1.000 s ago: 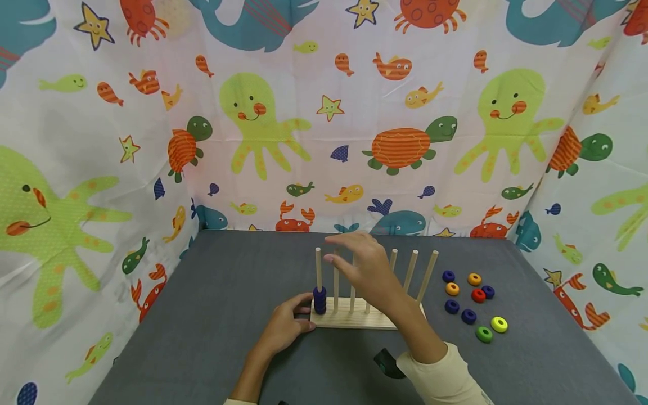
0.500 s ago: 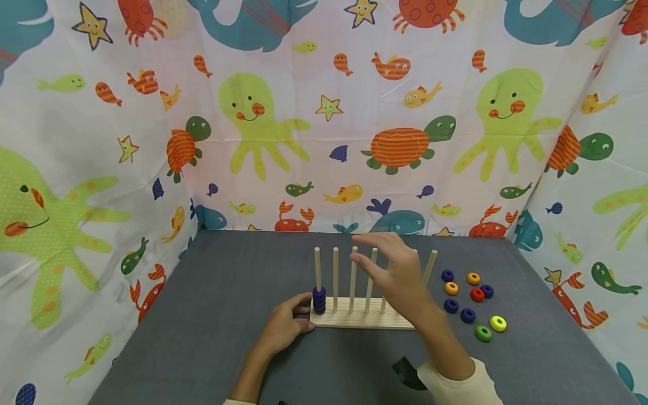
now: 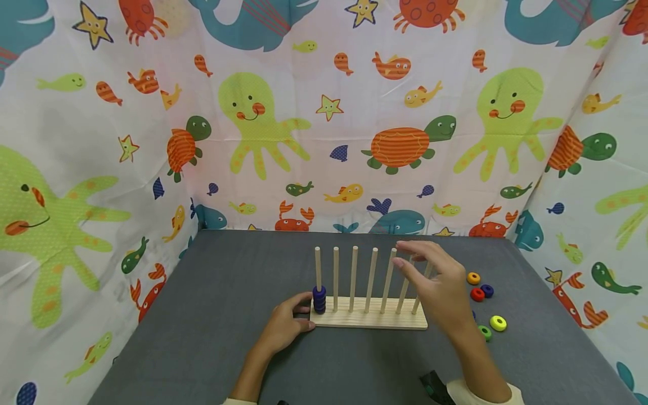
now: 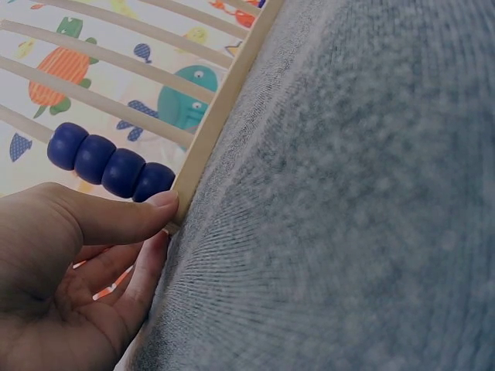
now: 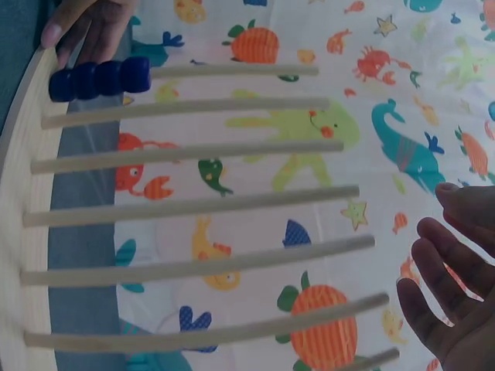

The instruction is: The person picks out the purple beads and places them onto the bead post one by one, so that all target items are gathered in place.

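A wooden peg board (image 3: 369,320) with a row of upright pegs lies on the table. Several blue rings (image 3: 319,300) are stacked on its leftmost peg, also visible as blue rings (image 4: 108,162) in the left wrist view. My left hand (image 3: 283,329) grips the board's left end; the left wrist view shows the thumb (image 4: 131,220) on the wood and the fingers curled at the other side. My right hand (image 3: 440,281) is raised at the tops of the right-hand pegs, fingers loosely bent, thumb apart. The right wrist view shows nothing in this right hand (image 5: 456,286).
Loose rings lie right of the board: an orange ring (image 3: 473,278), a blue ring (image 3: 487,291), a red ring (image 3: 477,295), a yellow ring (image 3: 498,323) and a green ring (image 3: 485,333). My right hand hides others. A patterned curtain (image 3: 324,140) stands behind the grey table (image 3: 243,270).
My right hand has moved rightward along the peg tops, from near the second peg to the rightmost ones, and now covers some loose rings. My left hand and the board have stayed put.
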The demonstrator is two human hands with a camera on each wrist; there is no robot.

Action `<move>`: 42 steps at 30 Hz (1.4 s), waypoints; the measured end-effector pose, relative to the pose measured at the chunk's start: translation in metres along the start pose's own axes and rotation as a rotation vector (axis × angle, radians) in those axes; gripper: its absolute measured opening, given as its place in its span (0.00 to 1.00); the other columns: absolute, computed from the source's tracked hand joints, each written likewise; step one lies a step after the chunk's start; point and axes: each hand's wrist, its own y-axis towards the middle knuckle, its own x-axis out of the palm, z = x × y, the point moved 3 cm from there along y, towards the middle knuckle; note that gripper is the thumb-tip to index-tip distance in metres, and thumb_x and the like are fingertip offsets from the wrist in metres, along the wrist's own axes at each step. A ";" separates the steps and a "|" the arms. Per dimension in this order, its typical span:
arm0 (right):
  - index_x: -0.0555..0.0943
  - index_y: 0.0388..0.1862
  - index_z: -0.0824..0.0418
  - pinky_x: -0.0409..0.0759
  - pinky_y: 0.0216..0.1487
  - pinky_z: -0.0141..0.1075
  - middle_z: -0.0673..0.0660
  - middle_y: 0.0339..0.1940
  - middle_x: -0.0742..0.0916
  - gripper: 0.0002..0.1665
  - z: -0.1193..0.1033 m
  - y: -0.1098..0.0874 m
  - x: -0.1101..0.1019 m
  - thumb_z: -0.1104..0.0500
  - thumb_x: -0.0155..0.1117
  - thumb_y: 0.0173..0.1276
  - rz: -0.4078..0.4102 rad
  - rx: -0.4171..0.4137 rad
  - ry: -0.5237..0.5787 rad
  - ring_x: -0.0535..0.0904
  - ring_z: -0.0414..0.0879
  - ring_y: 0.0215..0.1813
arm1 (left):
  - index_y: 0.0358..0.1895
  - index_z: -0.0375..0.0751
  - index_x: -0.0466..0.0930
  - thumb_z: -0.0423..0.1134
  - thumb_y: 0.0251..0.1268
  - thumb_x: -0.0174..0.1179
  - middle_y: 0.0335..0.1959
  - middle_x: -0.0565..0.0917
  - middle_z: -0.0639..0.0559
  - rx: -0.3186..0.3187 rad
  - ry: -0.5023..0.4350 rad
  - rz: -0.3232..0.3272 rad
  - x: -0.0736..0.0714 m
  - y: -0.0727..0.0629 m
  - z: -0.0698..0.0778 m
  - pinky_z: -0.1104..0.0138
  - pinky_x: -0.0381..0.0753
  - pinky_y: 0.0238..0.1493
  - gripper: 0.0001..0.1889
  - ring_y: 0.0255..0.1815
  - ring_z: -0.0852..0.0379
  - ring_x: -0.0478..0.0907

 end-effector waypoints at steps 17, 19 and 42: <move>0.89 0.56 0.63 0.77 0.54 0.18 0.56 0.49 0.91 0.16 0.046 -0.037 -0.034 0.67 0.74 0.70 0.052 0.262 -0.047 0.81 0.33 0.48 | 0.74 0.39 0.76 0.27 0.60 0.74 0.68 0.81 0.37 -0.005 -0.001 0.011 -0.001 0.001 -0.003 0.55 0.87 0.56 0.36 0.62 0.40 0.84; 0.89 0.56 0.62 0.76 0.53 0.17 0.55 0.48 0.91 0.16 0.052 -0.041 -0.037 0.66 0.74 0.71 0.062 0.280 -0.066 0.80 0.32 0.47 | 0.74 0.38 0.76 0.27 0.60 0.74 0.68 0.81 0.37 -0.002 0.006 0.011 -0.001 0.001 -0.003 0.54 0.87 0.56 0.36 0.62 0.40 0.84; 0.86 0.62 0.60 0.73 0.46 0.12 0.61 0.52 0.91 0.21 0.117 -0.072 -0.056 0.54 0.73 0.74 -0.029 0.466 -0.197 0.77 0.19 0.45 | 0.74 0.39 0.76 0.28 0.59 0.73 0.69 0.81 0.39 -0.001 0.037 0.018 0.001 0.001 -0.003 0.50 0.85 0.59 0.36 0.63 0.42 0.83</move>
